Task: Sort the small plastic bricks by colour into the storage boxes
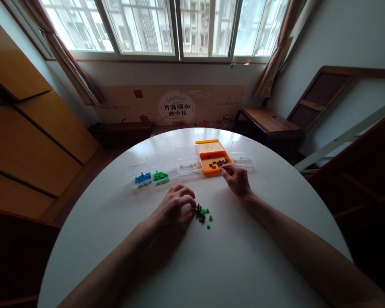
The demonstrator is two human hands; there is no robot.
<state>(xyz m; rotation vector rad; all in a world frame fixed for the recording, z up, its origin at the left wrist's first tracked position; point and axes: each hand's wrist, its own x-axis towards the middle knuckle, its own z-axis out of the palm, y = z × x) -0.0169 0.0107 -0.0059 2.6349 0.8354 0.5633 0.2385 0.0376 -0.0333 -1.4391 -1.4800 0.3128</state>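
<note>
My left hand [176,207] rests on the round white table [231,265], fingers curled and pinched at the edge of a small heap of green and brown beads [203,214]. What its fingertips hold is too small to name. My right hand [236,179] reaches to the front edge of the open orange box [211,157], which holds brown beads; its fingers are bent together over that edge. In a row with it stand clear boxes: one with blue beads [141,178], one with green beads [161,176], one with pale beads [190,164], and one at the far right [243,159].
A dark wooden bench [269,122] stands behind the table on the right. Wooden cabinets [28,141] line the left wall. Windows with curtains run along the back above a printed panel [176,107]. A slanted wooden frame [327,94] leans at the right.
</note>
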